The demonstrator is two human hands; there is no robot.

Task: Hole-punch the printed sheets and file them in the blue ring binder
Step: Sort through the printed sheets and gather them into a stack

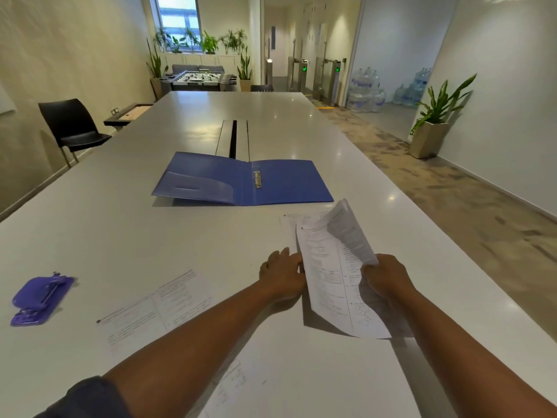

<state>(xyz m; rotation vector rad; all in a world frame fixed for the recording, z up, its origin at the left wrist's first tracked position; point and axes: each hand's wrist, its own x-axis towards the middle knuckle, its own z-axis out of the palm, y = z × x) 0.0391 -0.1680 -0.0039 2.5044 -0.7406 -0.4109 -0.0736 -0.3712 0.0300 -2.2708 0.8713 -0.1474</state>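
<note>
Nearest cam: printed sheet (229, 384) flat at near edge of the white table (301, 128), partly under L forearm. 2nd flat sheet (156, 303) lies just beyond it, toward near-left. Purple hole punch (40, 298) sits by table's left edge, well apart from both hands, untouched.

R hand (387, 277) grips a raised printed sheet (334, 276), fingers curled round its right side; top part of that sheet folds/curls over toward R. L hand (283, 273) lies on the table w/ fingers straight, tips touching the sheet's left edge, not curled round anything. Another sheet (291, 220) lies flat under/behind the held one, only its far-left corner showing.

Blue ring binder (241, 181) lies open mid-table, beyond the hands, not touching the sheets; metal rings (257, 179) at spine, can't tell if rings are open or closed. Inner pocket on left cover.

Black chair (72, 128) off table's left side; potted plant (434, 122) on floor to the right.
</note>
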